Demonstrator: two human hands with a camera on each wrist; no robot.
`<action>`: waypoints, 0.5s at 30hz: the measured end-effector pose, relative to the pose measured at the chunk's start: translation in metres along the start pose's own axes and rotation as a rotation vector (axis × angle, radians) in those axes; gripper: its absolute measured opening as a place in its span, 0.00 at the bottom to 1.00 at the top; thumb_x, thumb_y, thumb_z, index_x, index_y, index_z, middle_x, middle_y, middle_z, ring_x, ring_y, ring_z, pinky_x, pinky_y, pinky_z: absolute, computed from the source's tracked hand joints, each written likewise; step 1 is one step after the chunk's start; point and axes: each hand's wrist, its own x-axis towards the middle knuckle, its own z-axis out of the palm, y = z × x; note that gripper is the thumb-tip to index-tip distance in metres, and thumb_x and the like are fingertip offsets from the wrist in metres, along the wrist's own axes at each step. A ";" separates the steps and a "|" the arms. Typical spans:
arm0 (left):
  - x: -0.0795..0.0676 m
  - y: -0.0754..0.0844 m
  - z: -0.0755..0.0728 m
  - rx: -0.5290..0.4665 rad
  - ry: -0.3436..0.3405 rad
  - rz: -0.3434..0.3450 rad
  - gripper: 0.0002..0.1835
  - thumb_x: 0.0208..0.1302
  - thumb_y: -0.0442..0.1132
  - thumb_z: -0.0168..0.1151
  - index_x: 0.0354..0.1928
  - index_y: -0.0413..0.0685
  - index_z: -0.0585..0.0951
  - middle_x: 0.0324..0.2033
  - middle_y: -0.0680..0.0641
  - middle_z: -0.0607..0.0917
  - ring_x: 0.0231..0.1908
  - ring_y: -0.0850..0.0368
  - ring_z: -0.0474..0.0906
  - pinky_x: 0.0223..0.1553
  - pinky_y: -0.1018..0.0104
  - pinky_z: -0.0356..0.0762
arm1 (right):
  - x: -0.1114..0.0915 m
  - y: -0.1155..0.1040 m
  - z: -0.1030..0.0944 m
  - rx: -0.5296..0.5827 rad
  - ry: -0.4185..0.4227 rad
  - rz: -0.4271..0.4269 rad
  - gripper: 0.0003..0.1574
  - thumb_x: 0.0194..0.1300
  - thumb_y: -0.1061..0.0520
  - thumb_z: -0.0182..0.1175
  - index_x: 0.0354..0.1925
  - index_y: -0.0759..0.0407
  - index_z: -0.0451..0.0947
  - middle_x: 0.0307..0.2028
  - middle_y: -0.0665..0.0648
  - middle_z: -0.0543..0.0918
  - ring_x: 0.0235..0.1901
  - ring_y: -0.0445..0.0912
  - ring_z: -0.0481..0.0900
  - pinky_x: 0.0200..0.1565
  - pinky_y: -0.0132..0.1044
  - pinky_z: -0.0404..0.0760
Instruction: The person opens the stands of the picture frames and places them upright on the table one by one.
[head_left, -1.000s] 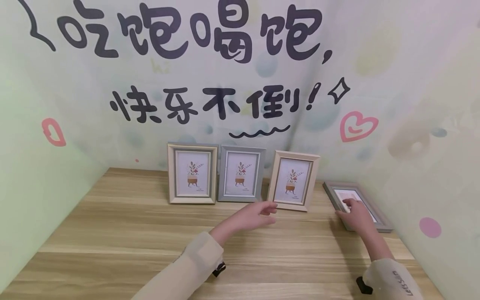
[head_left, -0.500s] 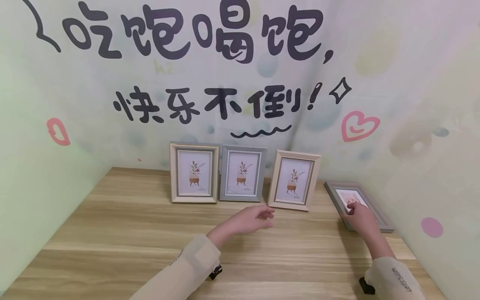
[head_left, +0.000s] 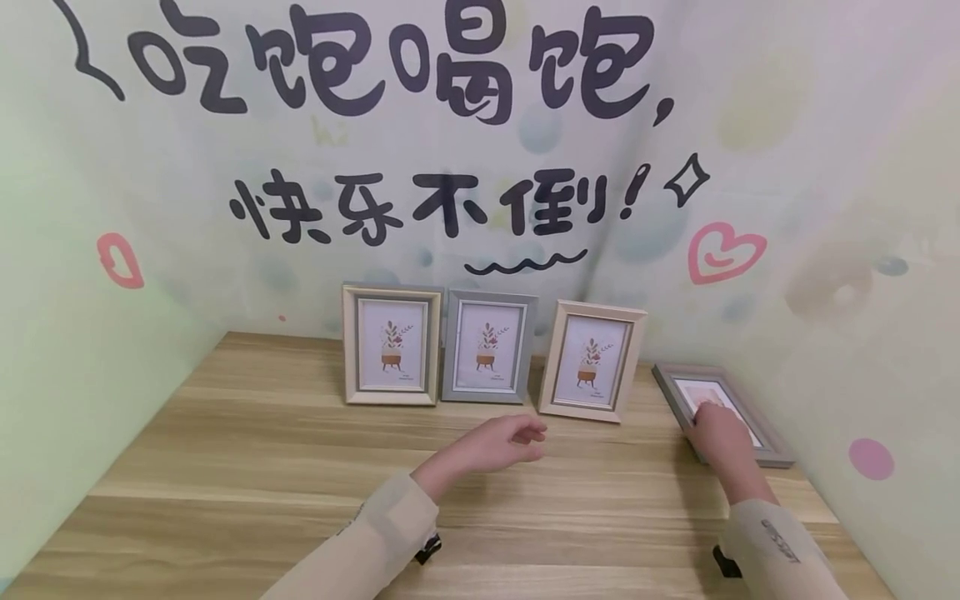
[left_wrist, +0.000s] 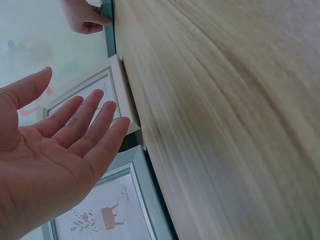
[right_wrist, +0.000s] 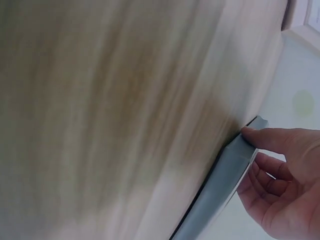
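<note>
My left hand [head_left: 491, 443] hovers above the table, palm turned inward and fingers loosely extended, holding nothing. In the left wrist view its spread fingers [left_wrist: 95, 132] pass in front of the cream picture frame [left_wrist: 122, 95] and the blue-grey picture frame [left_wrist: 150, 192]. At the table's right side a grey picture frame [head_left: 675, 396] lies face up. My right hand [head_left: 722, 440] grips its left border. The right wrist view has the thumb [right_wrist: 270, 139] on the outer edge of that border and the curled fingers over its face; part of the picture is covered.
Three picture frames stand upright along the back: a cream one [head_left: 352, 350] at left, a blue-grey one [head_left: 452, 350], and another cream one [head_left: 548, 362], slightly angled. Behind them hangs a printed cloth backdrop [head_left: 300, 267]. The wooden table [head_left: 247, 467] extends toward the front.
My right hand has moved from over the picture to the lying frame's left border, its fingers curling around it. The left hand has shifted slightly down, away from the right-hand cream frame.
</note>
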 end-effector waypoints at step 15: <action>-0.002 -0.004 0.003 -0.024 0.006 0.009 0.23 0.70 0.41 0.60 0.63 0.37 0.75 0.58 0.41 0.82 0.62 0.43 0.76 0.66 0.52 0.75 | 0.003 -0.006 -0.004 -0.020 -0.048 0.067 0.09 0.56 0.62 0.55 0.31 0.70 0.74 0.32 0.72 0.79 0.29 0.59 0.77 0.27 0.53 0.78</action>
